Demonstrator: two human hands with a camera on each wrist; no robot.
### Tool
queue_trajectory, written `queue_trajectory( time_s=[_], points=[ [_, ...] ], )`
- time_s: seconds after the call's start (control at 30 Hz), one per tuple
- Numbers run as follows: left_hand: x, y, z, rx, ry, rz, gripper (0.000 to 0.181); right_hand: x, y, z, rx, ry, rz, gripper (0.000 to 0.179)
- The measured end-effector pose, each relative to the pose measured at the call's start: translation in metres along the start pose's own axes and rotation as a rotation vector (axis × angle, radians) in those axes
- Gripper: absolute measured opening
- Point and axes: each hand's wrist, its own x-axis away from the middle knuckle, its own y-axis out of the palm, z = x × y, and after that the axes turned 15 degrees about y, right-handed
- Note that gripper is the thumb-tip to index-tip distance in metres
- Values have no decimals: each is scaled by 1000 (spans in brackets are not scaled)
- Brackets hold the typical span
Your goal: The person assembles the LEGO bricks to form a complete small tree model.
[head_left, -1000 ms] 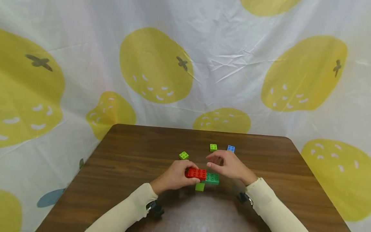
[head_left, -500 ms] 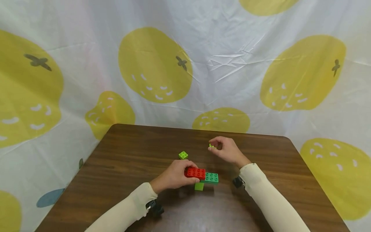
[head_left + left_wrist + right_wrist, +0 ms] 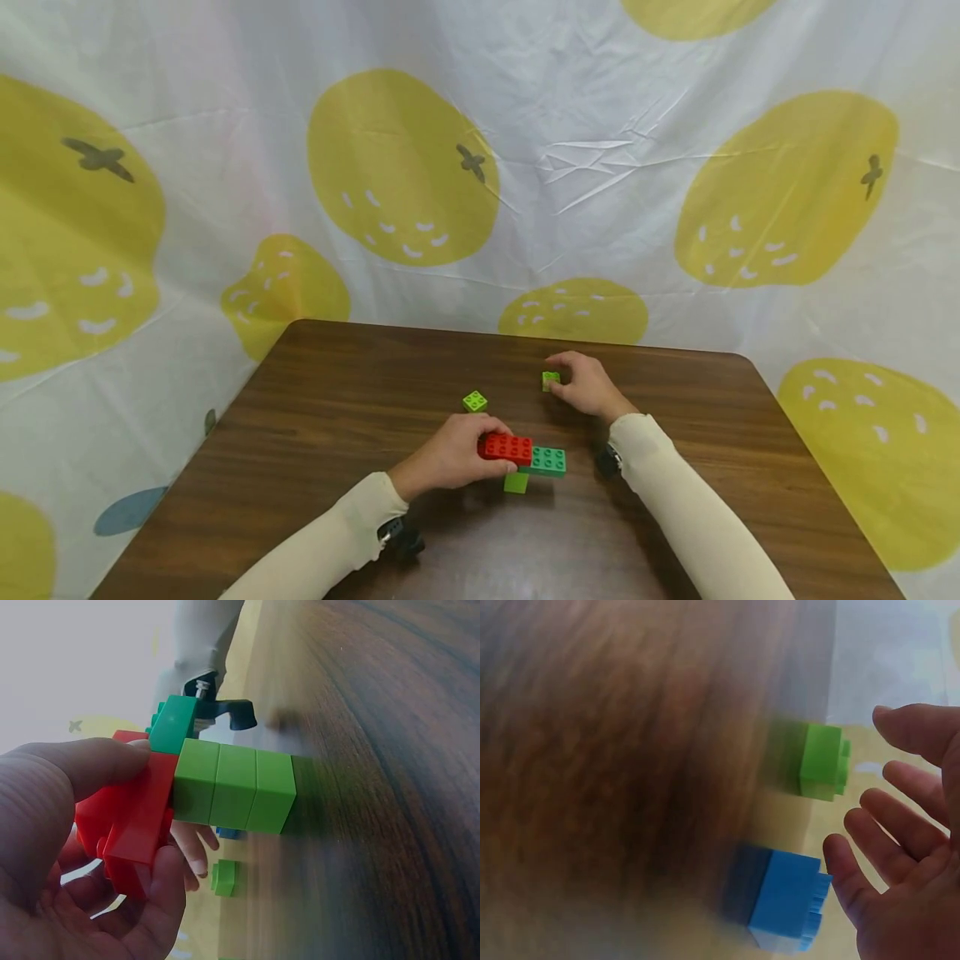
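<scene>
Gripping the joined red, green and lime plastic-brick assembly [image 3: 517,450] occupies the left hand [image 3: 452,455], leaving 2 square lime bricks [image 3: 475,402] [image 3: 821,762] and 1 blue brick [image 3: 784,892] loose near the empty, unclenched right hand [image 3: 587,387].

White cloth [image 3: 577,192] with yellow fruit print behind brown table [image 3: 375,383]

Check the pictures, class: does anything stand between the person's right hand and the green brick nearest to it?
Nothing visible does. In the right wrist view, only an open gap shows between the right hand and the green brick. The blue brick sits to one side, seemingly off the direct line.
</scene>
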Motion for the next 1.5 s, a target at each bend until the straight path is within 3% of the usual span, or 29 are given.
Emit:
queue_trajectory(
  time_s=[0.17,0.67,1.1,1.5],
  points=[
    [1,0,1,5,-2,5,35,-6,4,4,51,17,-48,52],
    [1,-4,3,-2,15,-3,36,-9,5,5,113,30,-52,34],
    [4,-7,0,-6,41,-11,37,4,-5,-4,32,-30,0,33],
    [5,-5,2,7,61,9,33,35,-16,-31,-58,-54,-31,37]
  ],
)
